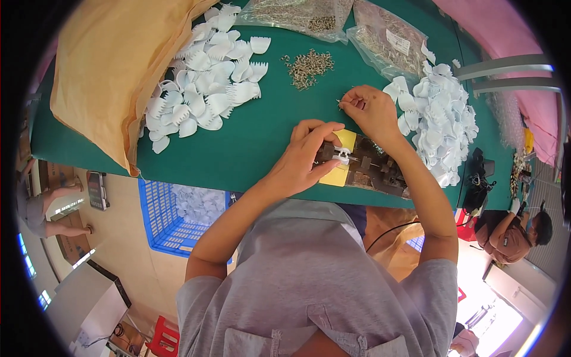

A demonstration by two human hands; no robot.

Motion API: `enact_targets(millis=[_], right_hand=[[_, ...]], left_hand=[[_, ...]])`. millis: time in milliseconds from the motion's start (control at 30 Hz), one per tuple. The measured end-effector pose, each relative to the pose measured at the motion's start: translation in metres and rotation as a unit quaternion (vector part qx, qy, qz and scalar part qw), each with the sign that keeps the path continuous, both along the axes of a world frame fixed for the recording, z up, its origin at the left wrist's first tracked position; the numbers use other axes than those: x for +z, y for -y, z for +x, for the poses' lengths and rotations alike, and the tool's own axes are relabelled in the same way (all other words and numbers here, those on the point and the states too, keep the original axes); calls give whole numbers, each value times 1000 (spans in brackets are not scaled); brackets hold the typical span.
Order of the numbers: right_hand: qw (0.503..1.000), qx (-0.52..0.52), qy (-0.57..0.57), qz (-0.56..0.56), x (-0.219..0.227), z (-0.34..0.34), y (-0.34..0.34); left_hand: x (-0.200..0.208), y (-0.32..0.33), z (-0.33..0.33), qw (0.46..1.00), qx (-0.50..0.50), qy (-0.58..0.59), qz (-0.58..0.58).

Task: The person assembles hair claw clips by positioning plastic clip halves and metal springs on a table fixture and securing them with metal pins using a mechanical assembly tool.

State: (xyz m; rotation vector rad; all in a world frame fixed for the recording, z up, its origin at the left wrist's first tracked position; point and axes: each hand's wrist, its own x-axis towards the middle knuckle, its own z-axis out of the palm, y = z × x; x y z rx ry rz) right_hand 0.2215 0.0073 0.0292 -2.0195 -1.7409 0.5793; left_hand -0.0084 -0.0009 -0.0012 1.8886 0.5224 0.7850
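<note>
My left hand (304, 156) curls around the near end of a dark metal jig (364, 169) at the table's front edge. Its thumb and fingers close on a small white plastic part (341, 154) seated there, beside a yellow pad (336, 177). Just beyond the jig is my right hand (372, 112), thumb and forefinger pinched on a tiny metal piece (339, 103), of which only a thin end shows. Farther off lies a heap of small metal pieces (309, 67). Scalloped white plastic pieces (202, 89) are heaped at the left, with a similar heap (439, 119) at the right.
A big tan paper sack (113, 71) leans over the table's left side. Clear bags (297, 15) of metal pieces lie at the back. Grey metal bars (505, 65) jut in at right. Below the table stands a blue crate (163, 223). Another person (505, 238) sits at right.
</note>
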Motion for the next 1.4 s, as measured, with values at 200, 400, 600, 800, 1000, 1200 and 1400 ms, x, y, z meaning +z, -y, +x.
enact_targets(millis=[200,400,600,800,1000,1200,1400], right_hand=[[975,5,-221,-3,28,12,19],[944,-5,-323,-71,57,-6,72],[979,52,-190,-40,64,-19,76],[987,65,-142,-47,68,-28,75],[991,109,-63,-36,69,-31,72],[989,145,21,-20,75,-35,69],[987,157,35,-17,75,-38,68]], left_hand=[[0,3,0,1000,5,-1,-20],[2,2,-1,1000,-7,-13,-21],[0,2,0,1000,-4,-9,-30],[-1,3,0,999,0,-1,-44],[1,3,1,999,-1,1,-48],[0,0,0,1000,5,-11,-3],[0,1,-1,999,1,-10,-32]])
